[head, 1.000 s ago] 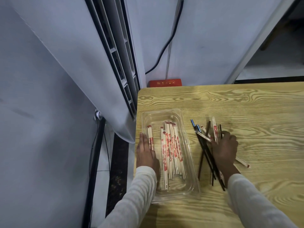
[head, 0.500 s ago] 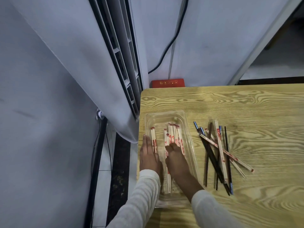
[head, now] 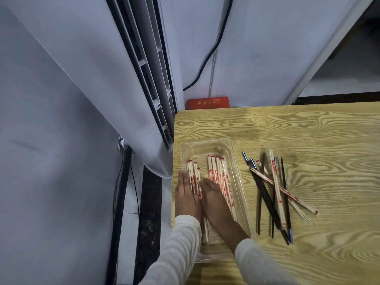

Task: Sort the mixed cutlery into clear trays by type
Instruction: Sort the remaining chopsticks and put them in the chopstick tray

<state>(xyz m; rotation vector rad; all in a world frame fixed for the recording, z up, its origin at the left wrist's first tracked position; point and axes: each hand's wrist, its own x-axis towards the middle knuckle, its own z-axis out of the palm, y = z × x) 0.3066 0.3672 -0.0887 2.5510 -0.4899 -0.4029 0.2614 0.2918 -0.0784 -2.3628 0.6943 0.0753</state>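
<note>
both left hand (head: 186, 196) and right hand (head: 214, 200) touch tray (head: 236, 161).

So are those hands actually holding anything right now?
Nothing looks gripped. The left hand lies flat along the left side of the clear tray; the right hand rests flat on the wrapped chopsticks inside it, fingers straight.

Cannot see the middle lengths of several wrapped chopsticks (head: 223, 177) in the clear tray (head: 236, 161): covered by the right hand (head: 213, 200) and its wrist. Cannot see the tray's left rim under the left hand (head: 186, 194), nor its near left corner under the sleeve (head: 181, 243). Cannot read the red print on the chopsticks, nor the marks on the red box (head: 207, 102) behind the desk (head: 308, 130): too small. Cut off by the frame: the desk's right and near sides, both forearms.
</note>
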